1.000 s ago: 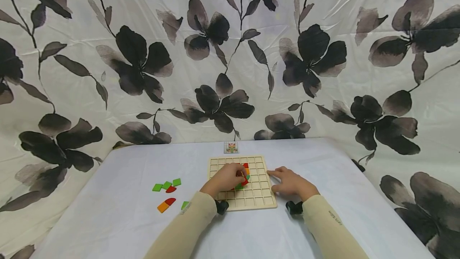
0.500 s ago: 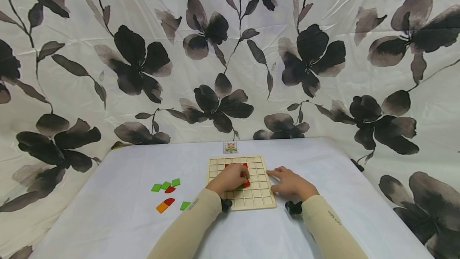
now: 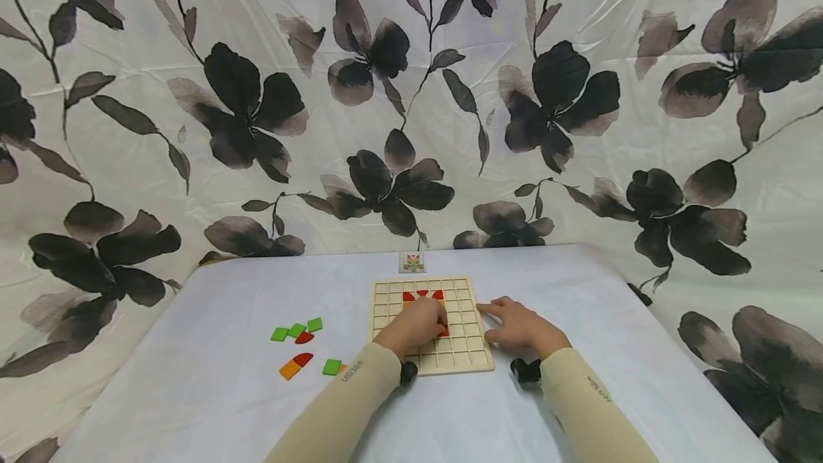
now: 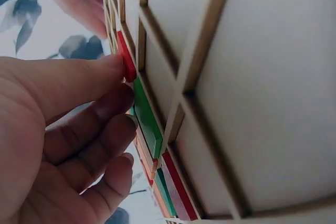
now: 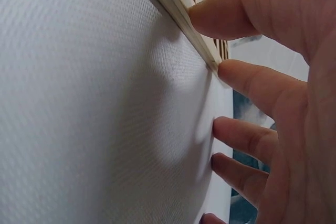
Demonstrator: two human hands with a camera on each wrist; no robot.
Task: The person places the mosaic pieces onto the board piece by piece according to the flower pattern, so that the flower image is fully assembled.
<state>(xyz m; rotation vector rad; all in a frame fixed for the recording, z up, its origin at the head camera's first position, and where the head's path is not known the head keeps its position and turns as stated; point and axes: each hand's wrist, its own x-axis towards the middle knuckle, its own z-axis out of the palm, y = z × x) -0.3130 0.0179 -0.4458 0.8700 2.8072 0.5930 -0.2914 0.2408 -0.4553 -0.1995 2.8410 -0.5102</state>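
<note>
A wooden grid board (image 3: pixel 459 361) lies on the table with red, orange and green tiles in its middle cells. My left hand (image 3: pixel 414 326) is over the board's middle, its fingers curled. In the left wrist view, the thumb and index fingertip are at a red tile (image 4: pixel 125 59) by a grid rib. A green tile (image 4: pixel 148 119) lies in the cell below it. At the board's right edge is my right hand (image 3: pixel 524 327), its fingers spread. Its thumb and index fingertip touch the board's side in the right wrist view, the other fingertips resting on the cloth.
Left of the board lie loose green tiles (image 3: pixel 297 331), a red leaf-shaped tile (image 3: pixel 305 338), an orange tile (image 3: pixel 290 371) with a red one, and another green tile (image 3: pixel 331 367). A small pattern card (image 3: pixel 411 262) lies behind the board. Floral cloth (image 3: pixel 386 184) hangs beyond the table.
My left hand has shifted slightly over the board toward its near side, uncovering the red tiles in the upper row. The right hand has stayed at the edge.
</note>
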